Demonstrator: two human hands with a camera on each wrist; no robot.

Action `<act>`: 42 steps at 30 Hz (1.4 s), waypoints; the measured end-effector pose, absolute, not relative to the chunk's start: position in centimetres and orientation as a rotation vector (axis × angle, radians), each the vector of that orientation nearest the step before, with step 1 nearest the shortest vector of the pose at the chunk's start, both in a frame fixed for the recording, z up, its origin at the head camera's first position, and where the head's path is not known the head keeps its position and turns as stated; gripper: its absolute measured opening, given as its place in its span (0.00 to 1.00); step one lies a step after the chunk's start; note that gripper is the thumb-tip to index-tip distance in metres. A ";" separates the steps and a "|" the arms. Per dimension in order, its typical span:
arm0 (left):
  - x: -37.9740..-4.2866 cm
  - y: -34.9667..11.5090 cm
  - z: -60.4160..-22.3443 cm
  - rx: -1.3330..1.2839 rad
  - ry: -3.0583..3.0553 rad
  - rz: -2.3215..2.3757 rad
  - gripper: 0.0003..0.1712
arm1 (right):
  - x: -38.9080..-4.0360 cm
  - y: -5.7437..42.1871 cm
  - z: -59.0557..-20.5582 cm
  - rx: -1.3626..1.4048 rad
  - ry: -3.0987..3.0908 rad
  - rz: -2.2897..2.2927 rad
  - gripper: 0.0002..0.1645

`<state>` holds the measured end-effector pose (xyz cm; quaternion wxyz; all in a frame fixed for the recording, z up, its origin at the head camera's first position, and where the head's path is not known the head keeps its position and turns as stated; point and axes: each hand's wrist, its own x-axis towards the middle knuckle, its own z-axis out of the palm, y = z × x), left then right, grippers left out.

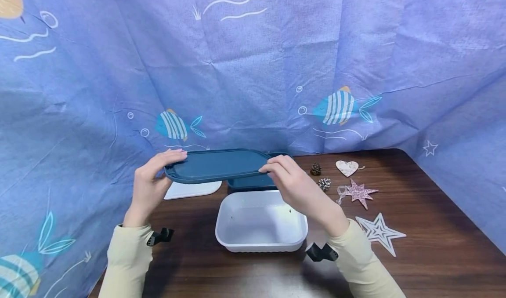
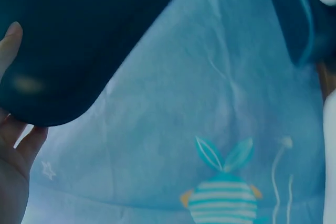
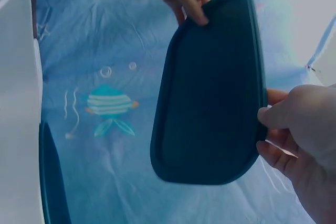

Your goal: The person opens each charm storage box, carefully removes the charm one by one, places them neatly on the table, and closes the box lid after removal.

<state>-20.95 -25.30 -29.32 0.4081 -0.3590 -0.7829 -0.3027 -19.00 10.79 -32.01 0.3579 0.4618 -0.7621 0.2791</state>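
Observation:
A dark blue, round-cornered plastic lid (image 1: 221, 164) is held up in the air, tilted, above and behind a white plastic container (image 1: 261, 247). My left hand (image 1: 148, 181) grips its left end, thumb on one face and fingers on the other. At the opposite end my right hand (image 1: 294, 183) pinches the rim between thumb and fingers, as the right wrist view shows on the lid (image 3: 210, 93). The container stands uncovered on the table, with a few tiny dark specks inside. Behind it lies a second dark blue piece (image 1: 253, 183), partly hidden by the held lid.
A white flat piece (image 1: 193, 190) lies at the back left. On the right are two pine cones (image 1: 324, 184), a heart ornament (image 1: 347, 168), a pink glitter star (image 1: 360, 193) and a white star (image 1: 380, 234). A blue fish-print cloth (image 1: 253, 78) hangs behind the brown table (image 1: 439, 236).

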 end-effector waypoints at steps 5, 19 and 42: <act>-20.5 -24.2 -29.4 -1.033 -1.879 -0.853 0.16 | -19.5 12.3 -31.7 1.183 -1.913 0.808 0.11; -21.3 -21.3 -30.6 -0.981 -1.821 -1.165 0.13 | -21.6 13.6 -32.8 1.007 -1.819 1.109 0.52; -24.2 -16.9 -30.7 -0.578 -2.041 -1.774 0.30 | -22.8 14.6 -35.0 0.652 -2.156 1.464 0.52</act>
